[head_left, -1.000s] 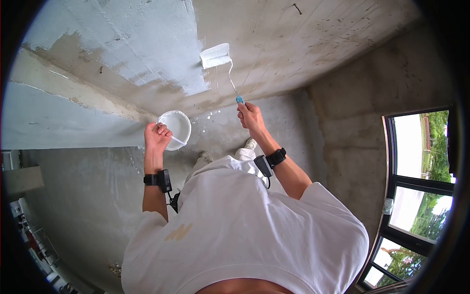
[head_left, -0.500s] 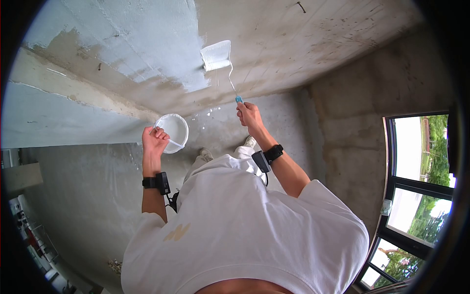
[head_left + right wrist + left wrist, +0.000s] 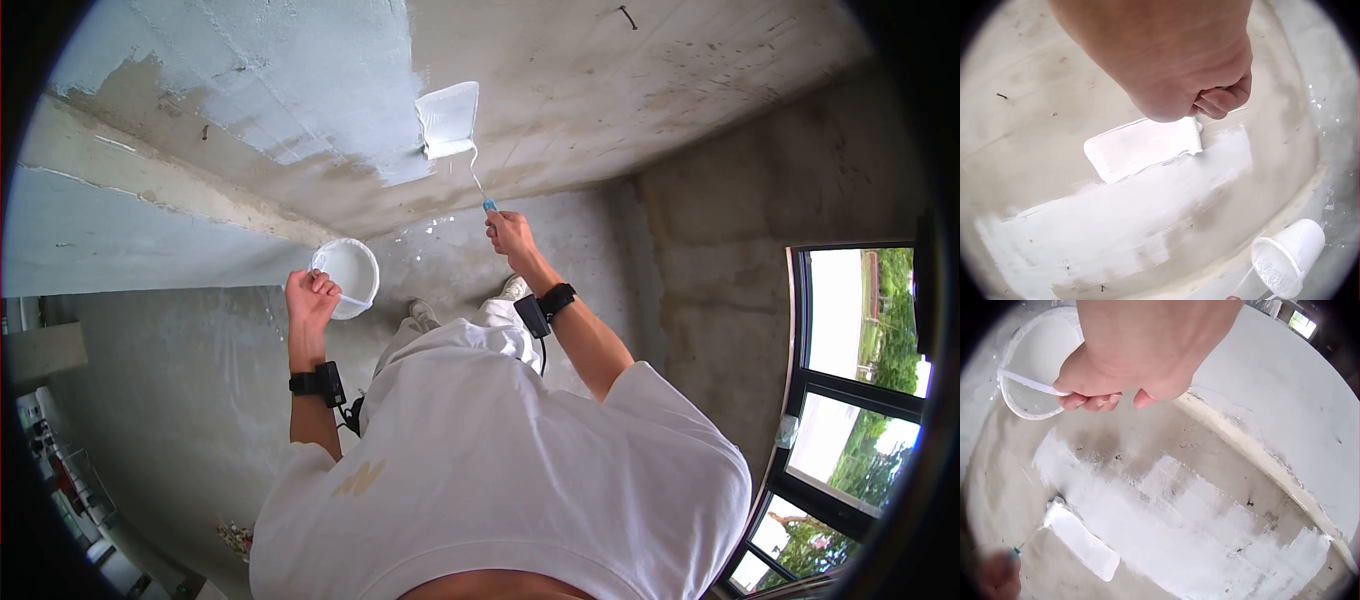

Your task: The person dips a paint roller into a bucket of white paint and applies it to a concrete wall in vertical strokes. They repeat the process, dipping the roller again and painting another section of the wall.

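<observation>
My right hand (image 3: 512, 236) grips the blue handle of a paint roller (image 3: 448, 122). Thick white paint covers the roller, which lies against the bare wall along the edge of a painted area. Its thin wire frame, coated white near the head, runs down to the handle. In my left hand (image 3: 313, 296) is the pale bail handle of a white bucket (image 3: 352, 272), held low by the wall. White paint shows inside the bucket in the left wrist view, where the left hand (image 3: 1129, 356) covers part of its rim. The right wrist view shows the bucket (image 3: 1305, 247) tilted.
Fresh white paint (image 3: 290, 70) covers the wall's upper left, with patchy edges. A bent nail (image 3: 627, 18) sticks out of the bare wall. A ledge (image 3: 170, 195) juts out on the left. White drips (image 3: 430, 227) spot the floor. Dark-framed windows (image 3: 850, 385) stand at right.
In the head view the roller has moved slightly down and right, and the view itself has shifted a little. My left hand and the bucket have moved left and down. Both grips stay the same.
</observation>
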`<control>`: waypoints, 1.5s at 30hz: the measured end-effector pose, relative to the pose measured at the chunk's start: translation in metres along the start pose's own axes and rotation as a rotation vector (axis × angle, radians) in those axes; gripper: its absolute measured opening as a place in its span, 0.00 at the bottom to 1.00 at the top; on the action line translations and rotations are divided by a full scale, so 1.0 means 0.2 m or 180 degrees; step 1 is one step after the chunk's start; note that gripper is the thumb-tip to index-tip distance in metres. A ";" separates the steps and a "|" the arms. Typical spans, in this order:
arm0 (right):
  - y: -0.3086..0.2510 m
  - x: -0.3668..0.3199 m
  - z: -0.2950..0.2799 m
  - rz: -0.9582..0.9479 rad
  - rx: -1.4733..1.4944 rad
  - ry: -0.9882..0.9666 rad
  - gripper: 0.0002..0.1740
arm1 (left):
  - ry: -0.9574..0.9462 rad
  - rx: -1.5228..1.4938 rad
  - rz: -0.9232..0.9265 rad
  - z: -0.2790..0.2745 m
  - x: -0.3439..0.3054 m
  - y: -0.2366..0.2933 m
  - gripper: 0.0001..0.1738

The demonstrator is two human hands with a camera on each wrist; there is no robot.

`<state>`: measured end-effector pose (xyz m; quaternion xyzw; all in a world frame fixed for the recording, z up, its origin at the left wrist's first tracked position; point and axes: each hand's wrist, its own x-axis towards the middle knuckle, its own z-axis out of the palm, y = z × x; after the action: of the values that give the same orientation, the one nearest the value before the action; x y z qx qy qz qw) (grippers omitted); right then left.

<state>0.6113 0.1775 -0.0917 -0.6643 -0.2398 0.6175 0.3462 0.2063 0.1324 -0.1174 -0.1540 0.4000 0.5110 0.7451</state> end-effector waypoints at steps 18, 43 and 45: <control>0.23 0.33 -0.13 0.0300 -0.0061 -0.0021 0.16 | 0.0110 -0.0034 0.0179 -0.17 -0.12 -0.14 0.12; -0.06 -0.02 -0.14 0.0098 0.0002 0.0061 0.15 | 0.0165 -0.0180 0.0234 -0.35 -0.16 -0.12 0.10; -0.11 -0.09 -0.13 0.0062 0.0003 0.0072 0.15 | 0.0146 -0.0175 0.0223 -0.36 -0.16 -0.11 0.10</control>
<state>0.6361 0.1739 -0.0633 -0.6734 -0.2292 0.6134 0.3431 0.1890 0.0566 -0.1424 -0.1720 0.4080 0.5438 0.7129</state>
